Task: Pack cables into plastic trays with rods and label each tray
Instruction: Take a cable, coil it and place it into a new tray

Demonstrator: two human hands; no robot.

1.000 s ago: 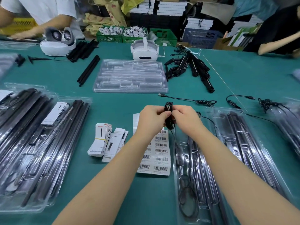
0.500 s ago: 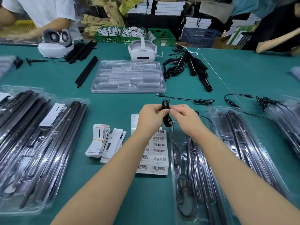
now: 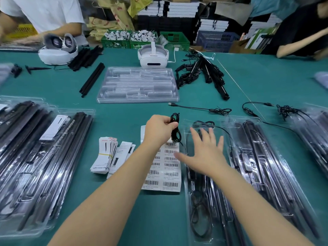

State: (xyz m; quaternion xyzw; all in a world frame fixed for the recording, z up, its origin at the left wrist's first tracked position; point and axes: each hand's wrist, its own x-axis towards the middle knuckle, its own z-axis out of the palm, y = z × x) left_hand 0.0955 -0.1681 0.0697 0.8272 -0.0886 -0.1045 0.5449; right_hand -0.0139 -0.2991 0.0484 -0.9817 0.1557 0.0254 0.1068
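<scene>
While the left hand (image 3: 160, 131) pinches a coiled black cable (image 3: 175, 129) between thumb and curled fingers, holding it up above the top of the barcode label sheet (image 3: 164, 168), the right hand (image 3: 204, 153) is spread flat with straight fingers over the upper part of the near tray (image 3: 188, 210), gripping nothing. That tray sits at about four o'clock from the bundle and already holds dark rods along its length and a looped cable near its lower end; whether the palm actually touches the plastic cannot be told. The step in hand looks like seating this bundle in the tray, and doing it well means keeping the coil tight in the pinch until it is right over its pocket, so the loops do not spring apart. A flat right hand is well placed to steady the light tray against sliding on the green table (image 3: 266, 82), and should stay off the pocket itself. Which recess is meant for the bundle is hard to read through the glare. A second filled tray (image 3: 262, 157) lies at three o'clock, and loose cables (image 3: 220, 110) wait at one o'clock. Labelling from the sheet would follow once the coil sits flush.
</scene>
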